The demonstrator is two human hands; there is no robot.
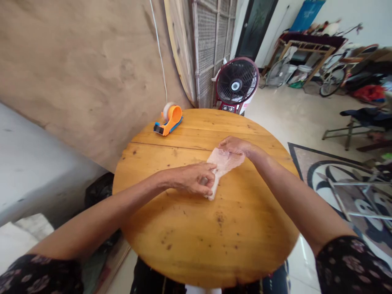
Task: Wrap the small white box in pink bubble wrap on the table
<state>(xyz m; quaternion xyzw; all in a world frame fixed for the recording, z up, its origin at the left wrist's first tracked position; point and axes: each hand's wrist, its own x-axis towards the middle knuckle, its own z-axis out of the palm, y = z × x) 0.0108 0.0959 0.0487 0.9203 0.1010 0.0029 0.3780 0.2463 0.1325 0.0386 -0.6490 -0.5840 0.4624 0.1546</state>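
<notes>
A pale pinkish, crinkled wrapping [224,161] that looks like thin plastic sits over the middle of the round wooden table, between my two hands. My left hand [196,178] is at its left edge, fingers bent and closed on the near-left part. At the far right, my right hand [233,146] pinches the upper edge, with its fingertips partly hidden. The wrapping is folded narrower toward my left hand and spreads wider beneath my right. Whether anything lies inside it, I cannot tell.
On the table's far left stands an orange tape dispenser [173,120] with blue trim. The round wooden table [214,241] meets a plywood panel [92,73] at left. A fan [235,83] stands behind it. A bicycle [333,77] and a folding stool [352,128] are to the right.
</notes>
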